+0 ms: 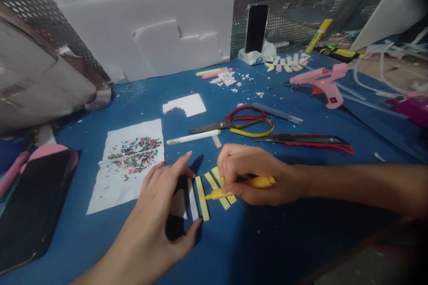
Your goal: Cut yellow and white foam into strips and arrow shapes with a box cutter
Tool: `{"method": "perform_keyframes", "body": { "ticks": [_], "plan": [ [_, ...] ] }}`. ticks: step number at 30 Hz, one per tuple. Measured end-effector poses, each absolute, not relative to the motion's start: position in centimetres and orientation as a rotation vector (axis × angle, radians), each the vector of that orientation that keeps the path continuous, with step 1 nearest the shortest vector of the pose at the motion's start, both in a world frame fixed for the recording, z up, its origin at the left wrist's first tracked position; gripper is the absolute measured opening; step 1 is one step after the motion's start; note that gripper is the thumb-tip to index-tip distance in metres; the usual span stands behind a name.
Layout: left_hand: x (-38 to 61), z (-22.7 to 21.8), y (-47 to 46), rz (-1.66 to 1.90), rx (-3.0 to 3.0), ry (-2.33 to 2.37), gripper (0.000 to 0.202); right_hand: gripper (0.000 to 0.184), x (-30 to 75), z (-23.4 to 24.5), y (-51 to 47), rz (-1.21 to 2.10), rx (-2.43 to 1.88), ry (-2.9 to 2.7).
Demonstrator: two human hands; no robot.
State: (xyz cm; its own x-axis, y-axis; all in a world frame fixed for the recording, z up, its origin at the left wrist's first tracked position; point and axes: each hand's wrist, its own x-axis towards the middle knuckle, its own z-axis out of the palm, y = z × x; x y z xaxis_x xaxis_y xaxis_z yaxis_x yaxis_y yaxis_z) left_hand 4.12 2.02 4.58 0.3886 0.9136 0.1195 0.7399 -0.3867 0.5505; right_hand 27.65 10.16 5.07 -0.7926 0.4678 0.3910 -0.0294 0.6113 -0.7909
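Note:
A yellow marker (257, 182) is gripped in my right hand (257, 173), tilted, with its tip at the edge of a yellow strip (202, 198). My left hand (160, 205) lies open on the left, thumb and forefinger spread around the ends of a white strip (193, 200) beside the yellow one. Whether those fingertips press on the strips I cannot tell. More yellow strips (217, 191) lie under and beside my right hand, partly hidden by it. A pale flat piece (179, 204) shows in shadow inside my left hand's curve.
Beyond my hands lie a white-and-green pen (194, 137), scissors (234, 124) and a red-and-black cutter (310, 139). A pink glue gun (321, 82) rests at right. Shiny bits cover a white sheet (100, 191) at left, near a dark phone (36, 205). Another phone (257, 29) stands behind.

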Motion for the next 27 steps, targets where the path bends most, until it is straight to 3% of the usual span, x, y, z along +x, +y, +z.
{"method": "perform_keyframes", "body": {
  "ticks": [15,27],
  "plan": [
    [4.17,4.41,2.0,0.577,2.225,1.43,0.08,0.007,27.74,4.86,10.22,1.092,-0.383,-2.25],
    [4.16,4.53,2.07,0.587,2.249,1.422,0.079,0.01,27.73,5.01,10.46,1.151,-0.147,-2.383]
  ]
}}
